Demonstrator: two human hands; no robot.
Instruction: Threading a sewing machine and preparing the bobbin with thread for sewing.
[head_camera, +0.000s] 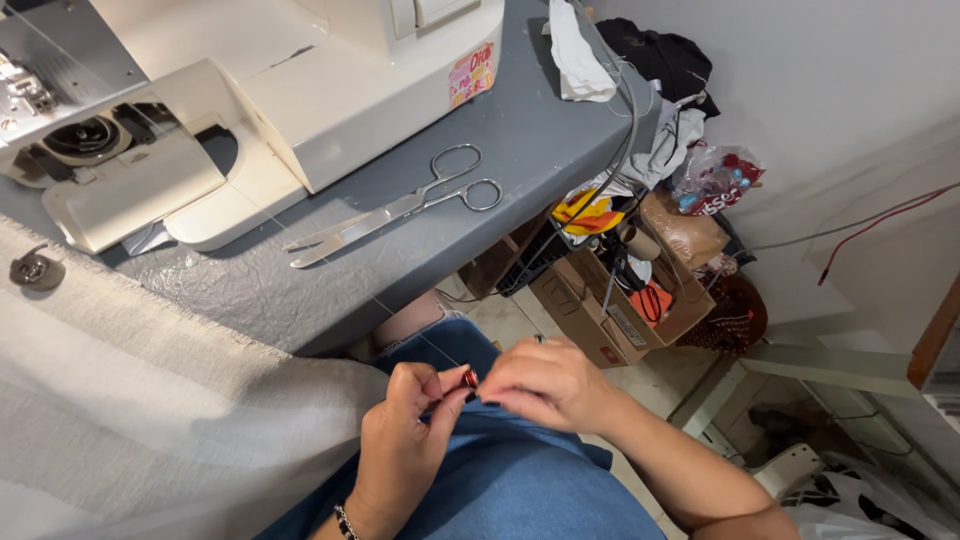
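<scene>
Red and small, the bobbin (469, 378) sits pinched between your two hands, low over your blue-denim lap (520, 480), just below the near edge of the grey table (540, 140). Your left hand (405, 440) clamps it with thumb and forefinger; your right hand (545, 385) closes its fingertips on the other end. A thin thread (390, 312) runs from the bobbin up toward the table. On the table, steel scissors (400, 208) lie shut beside the white sewing machine (240, 90). Pale grey fabric (130, 390) drapes off the table's left. A cluttered cardboard box (620, 310) stands under the table's right end.
</scene>
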